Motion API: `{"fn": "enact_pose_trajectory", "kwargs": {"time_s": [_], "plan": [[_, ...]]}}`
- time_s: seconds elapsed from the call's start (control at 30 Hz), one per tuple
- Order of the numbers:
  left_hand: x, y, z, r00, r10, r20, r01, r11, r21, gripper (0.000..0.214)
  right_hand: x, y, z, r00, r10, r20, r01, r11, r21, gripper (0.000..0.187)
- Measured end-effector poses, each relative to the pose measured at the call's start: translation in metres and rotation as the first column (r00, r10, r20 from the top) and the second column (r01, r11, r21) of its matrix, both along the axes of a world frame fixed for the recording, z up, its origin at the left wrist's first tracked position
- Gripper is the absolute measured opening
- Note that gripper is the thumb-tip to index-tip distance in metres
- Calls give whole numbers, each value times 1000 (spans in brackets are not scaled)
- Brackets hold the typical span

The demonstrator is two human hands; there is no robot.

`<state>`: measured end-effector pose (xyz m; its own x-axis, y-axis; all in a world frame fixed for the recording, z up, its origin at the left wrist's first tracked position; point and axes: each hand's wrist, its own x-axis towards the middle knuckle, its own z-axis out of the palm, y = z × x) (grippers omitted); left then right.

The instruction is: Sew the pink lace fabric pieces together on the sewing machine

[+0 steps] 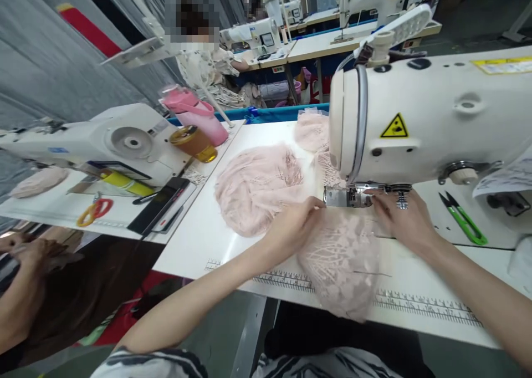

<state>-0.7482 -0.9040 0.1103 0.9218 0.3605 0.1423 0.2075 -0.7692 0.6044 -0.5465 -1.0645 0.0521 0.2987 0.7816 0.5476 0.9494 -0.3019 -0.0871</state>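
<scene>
A white sewing machine [428, 117] stands on the white table [199, 239]. Pale pink lace fabric [257, 187] lies in a heap left of the needle and spills over the front edge [344, 267]. My left hand [293, 225] rests on the lace just left of the metal presser foot [347, 196], fingers curled and pinching the cloth. My right hand [401, 220] lies to the right of the presser foot, fingertips pressed on the fabric edge under the machine head.
Green thread snips [465, 218] lie right of my right hand. On the left stand another sewing machine [112, 142], a pink bottle [195, 115], an amber cup [193, 142], a phone [160, 203] and orange-red scissors [95, 210]. A person sits at the far table; another person's arm shows bottom left.
</scene>
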Motion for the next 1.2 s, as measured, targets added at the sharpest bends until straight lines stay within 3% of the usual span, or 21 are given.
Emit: {"fn": "enact_pose_trajectory", "kwargs": {"time_s": [0.07,0.13,0.2,0.27,0.37,0.43,0.57,0.67,0.8,0.9,1.0,1.07,1.2], "plan": [[1,-6,-16,999,-31,45,13,935,354,19,0,0,-1,1000,-17,-10,17,1000,-4,28],[1,-19,-26,974,-189,122,91,826,557,18,-1,-1,0,1000,2,-13,-2,1000,-2,26],[3,-33,-32,931,-348,109,214,762,611,23,-3,-1,4,998,61,27,-62,996,58,24],[8,-44,-38,915,-399,49,289,737,611,34,-6,-2,10,981,154,117,-168,978,123,24],[18,-46,-45,929,-369,-28,308,731,608,46,-11,-4,18,922,308,234,-340,934,111,26],[22,-39,-48,934,-354,-56,314,733,603,47,-14,-4,21,892,350,285,-378,925,47,27],[27,-23,-48,937,-342,-77,322,752,576,49,-16,-5,16,927,205,314,-185,978,-91,29],[31,-18,-48,940,-336,-59,311,776,548,50,-15,-7,8,955,91,281,-48,987,-154,31],[35,-17,-49,937,-349,-15,305,798,520,50,-13,-9,6,961,71,267,-33,989,-145,33],[34,-17,-49,936,-353,7,300,807,509,49,-12,-10,9,947,149,286,-103,980,-169,36],[29,-18,-48,938,-347,1,300,812,501,48,-12,-9,11,947,142,287,-102,984,-149,27],[27,-18,-47,937,-349,-6,306,814,493,48,-14,-7,10,980,55,193,-33,992,-118,23],[29,-12,-45,946,-324,-3,290,845,450,44,-17,-4,6,999,24,-29,-28,985,-172,50]]}}
